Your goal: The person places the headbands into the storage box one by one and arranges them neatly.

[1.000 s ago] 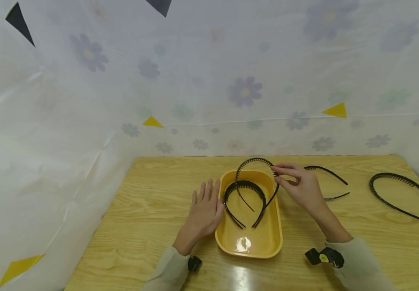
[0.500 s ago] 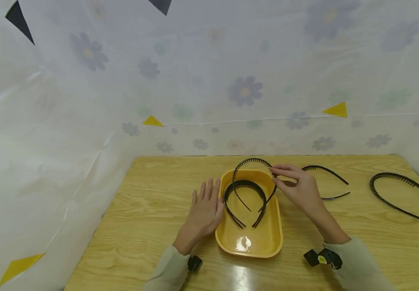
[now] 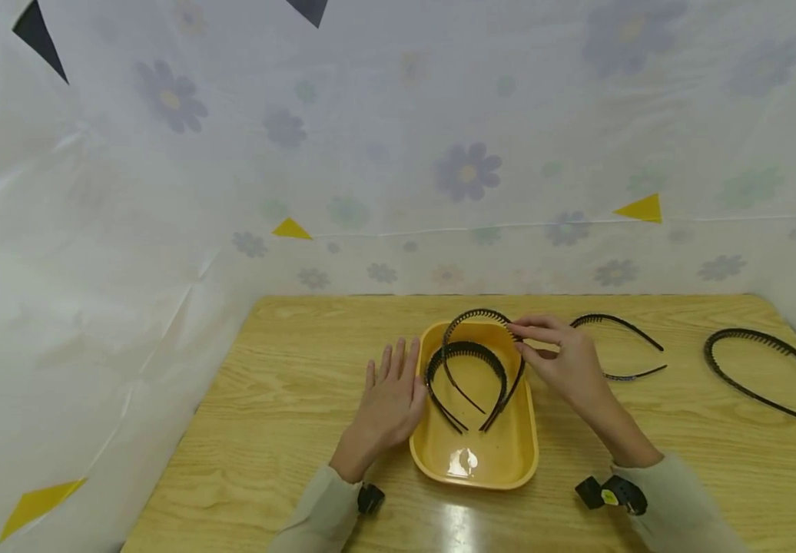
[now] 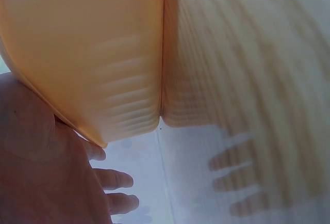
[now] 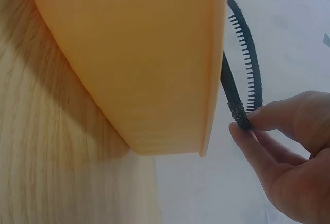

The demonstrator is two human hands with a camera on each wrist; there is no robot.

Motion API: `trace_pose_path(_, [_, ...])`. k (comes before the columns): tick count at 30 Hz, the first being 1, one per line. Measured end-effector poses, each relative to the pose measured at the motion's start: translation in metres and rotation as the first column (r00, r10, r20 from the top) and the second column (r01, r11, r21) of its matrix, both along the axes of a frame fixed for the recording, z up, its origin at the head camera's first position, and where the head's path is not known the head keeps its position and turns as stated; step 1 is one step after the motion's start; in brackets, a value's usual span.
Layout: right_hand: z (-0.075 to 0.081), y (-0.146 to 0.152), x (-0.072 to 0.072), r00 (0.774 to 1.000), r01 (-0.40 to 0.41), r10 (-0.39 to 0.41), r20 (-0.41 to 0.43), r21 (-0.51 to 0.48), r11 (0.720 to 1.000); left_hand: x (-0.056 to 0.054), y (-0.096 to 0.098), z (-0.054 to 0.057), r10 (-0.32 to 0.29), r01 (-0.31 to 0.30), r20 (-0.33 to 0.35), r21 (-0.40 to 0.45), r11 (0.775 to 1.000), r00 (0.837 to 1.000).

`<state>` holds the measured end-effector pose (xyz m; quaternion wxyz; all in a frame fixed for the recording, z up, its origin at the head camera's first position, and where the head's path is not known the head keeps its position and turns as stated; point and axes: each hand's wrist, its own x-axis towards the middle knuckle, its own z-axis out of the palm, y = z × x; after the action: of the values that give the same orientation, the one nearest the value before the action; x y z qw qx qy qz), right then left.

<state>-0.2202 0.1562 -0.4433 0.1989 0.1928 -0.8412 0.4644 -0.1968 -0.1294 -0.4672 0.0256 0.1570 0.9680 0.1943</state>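
Observation:
A toothed black headband [image 3: 479, 312] is pinched by its right side between the thumb and fingers of my right hand [image 3: 571, 365]. It is tilted over the far half of a yellow plastic bin [image 3: 439, 458], its ends reaching down inside. Black headbands [image 3: 469, 349] lie in the bin close together; I cannot tell how many. My left hand [image 3: 387, 403] rests against the bin's left side with straight fingers. In the right wrist view the pinched headband [image 5: 251, 61] shows above the bin's rim [image 5: 212, 79]. The bin's outer wall [image 4: 93, 53] fills much of the left wrist view.
To the right on the wooden table [image 3: 287, 399], another headband [image 3: 622, 321] lies partly behind my right hand. A further black headband [image 3: 744, 333] is near the table's right edge. A white flowered sheet [image 3: 384, 169] hangs behind and at the sides.
My right hand has shifted slightly left, and the headband it pinches has come down lower into the bin. My left hand stays in place against the bin.

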Motion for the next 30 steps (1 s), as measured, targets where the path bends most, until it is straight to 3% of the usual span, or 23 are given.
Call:
trace_pose_path(23, [-0.003,-0.019,0.007,1.0,-0.008,0.009,-0.014,0.052,0.999,-0.001,-0.001,0.001,-0.008,0.008,0.006,-0.014,1.0,1.0])
trace_pose_path(30, [-0.009,-0.022,0.006,0.996,0.049,-0.035,-0.087,0.17,0.984,-0.001,-0.001,0.001,-0.006,0.006,0.01,-0.011,1.0,1.0])
